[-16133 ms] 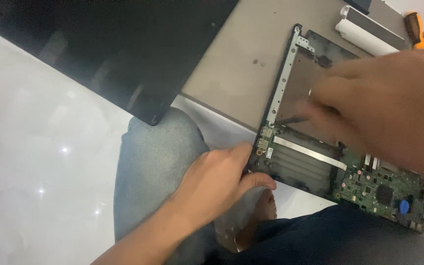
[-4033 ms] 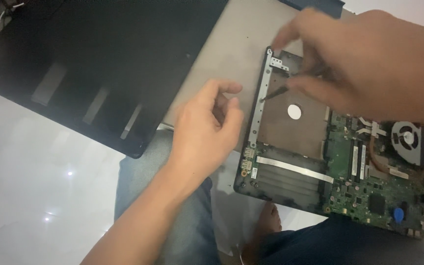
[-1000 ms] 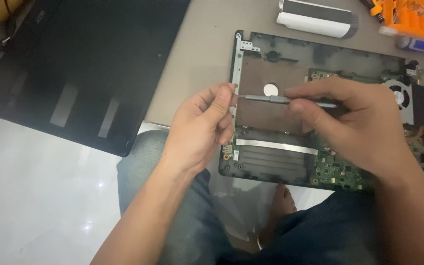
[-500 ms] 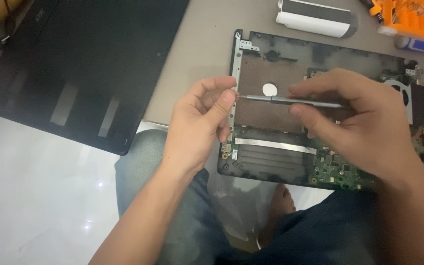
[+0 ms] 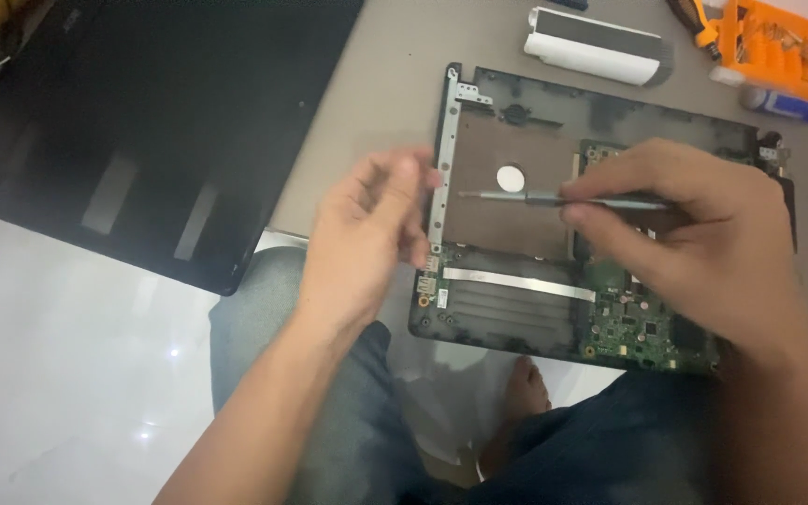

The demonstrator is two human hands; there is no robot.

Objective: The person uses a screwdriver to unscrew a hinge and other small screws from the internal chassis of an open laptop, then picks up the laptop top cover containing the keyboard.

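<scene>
An opened laptop base (image 5: 516, 178) lies on a grey mat, its brown inner panel, a white round sticker (image 5: 511, 178) and a green circuit board (image 5: 642, 323) showing. My right hand (image 5: 694, 238) grips a thin grey screwdriver (image 5: 535, 197), held level with its tip pointing left over the brown panel. Just left of the base's metal hinge strip (image 5: 441, 178) hovers my left hand (image 5: 367, 234), blurred, fingers loosely curled and apart, holding nothing that I can see.
A large black laptop cover (image 5: 142, 122) lies at the upper left, partly off the mat onto white floor. A white and grey cylinder-like part (image 5: 596, 49), an orange bit case (image 5: 773, 47) and a blue tube (image 5: 783, 101) sit at the top right. My jeans-clad legs fill the bottom.
My left hand has pulled back a little from the base's left edge and its fingers have spread. The right hand and screwdriver have stayed over the brown panel.
</scene>
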